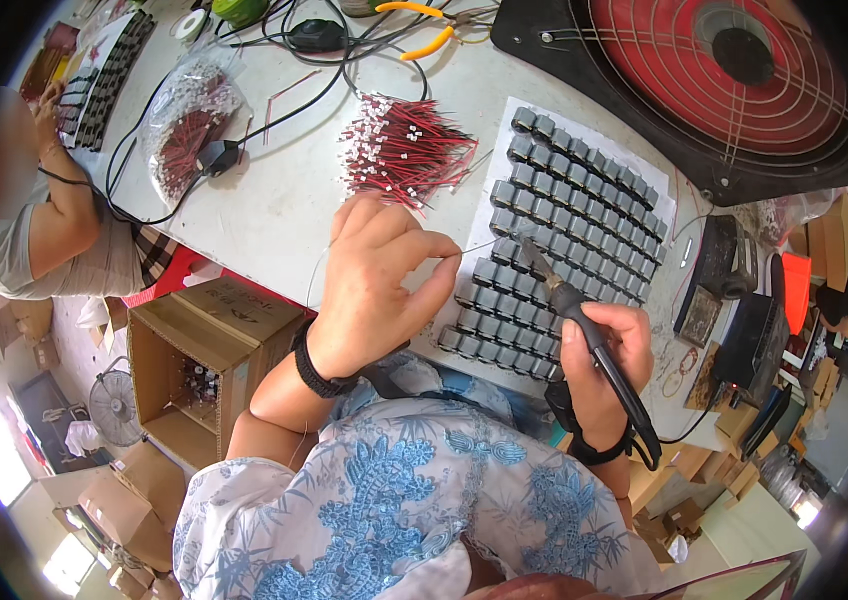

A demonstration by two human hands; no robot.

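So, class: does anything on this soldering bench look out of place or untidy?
Mostly orderly: the small grey components sit in neat rows on their sheet. The red wire leads lie in a loose, splayed heap, and black cables tangle across the table. Nothing looks spilled or damaged.

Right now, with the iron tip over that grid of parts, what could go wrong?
1. The left hand pinches thin solder wire close to the soldering iron tip, so the fingers could get burned.
2. The small dark components sit tightly packed, so the tip may touch a neighbour.
3. The iron's cord trails off the table edge and might snag.
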